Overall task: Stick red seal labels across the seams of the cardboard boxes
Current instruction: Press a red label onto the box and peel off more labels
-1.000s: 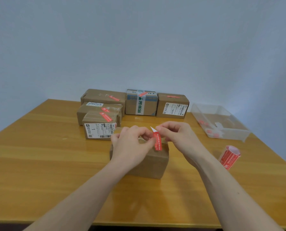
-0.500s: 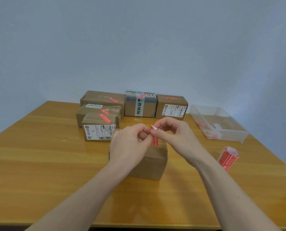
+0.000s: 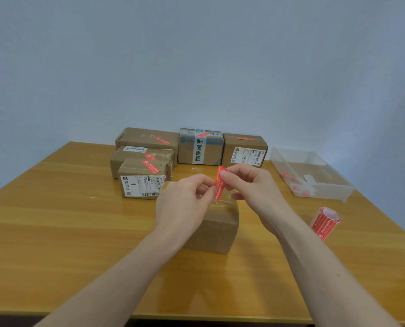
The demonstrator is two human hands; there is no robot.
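Both hands meet above the near box [image 3: 217, 228], which sits at mid-table toward the front edge. Left hand [image 3: 183, 204]: fingers curled, thumb and forefinger pinching the left edge of a red seal label [image 3: 220, 185]. Right hand [image 3: 253, 188]: fingertips pinching the label's upper end. Label held nearly upright, printed face toward the camera, its lower end just above the box top; contact with the box cannot be told. Box top shows a glossy clear tape strip along its seam.

Label roll [image 3: 325, 221] lies on its side near the table's right edge, well apart from the hands.

Clear plastic bin [image 3: 338, 192] sits at the far right edge, with small red and white scraps inside.

Beyond the hands, left of centre: a small box with a shipping label [image 3: 142, 182], a red seal on top, touching a second box [image 3: 140, 156] behind it, also sealed red.

Along the far edge, three boxes in a row: flat brown box [image 3: 145, 139], box with green-printed tape [image 3: 200, 147], brown box [image 3: 244, 149]. Each carries a red seal.

Wooden table [image 3: 55, 220].
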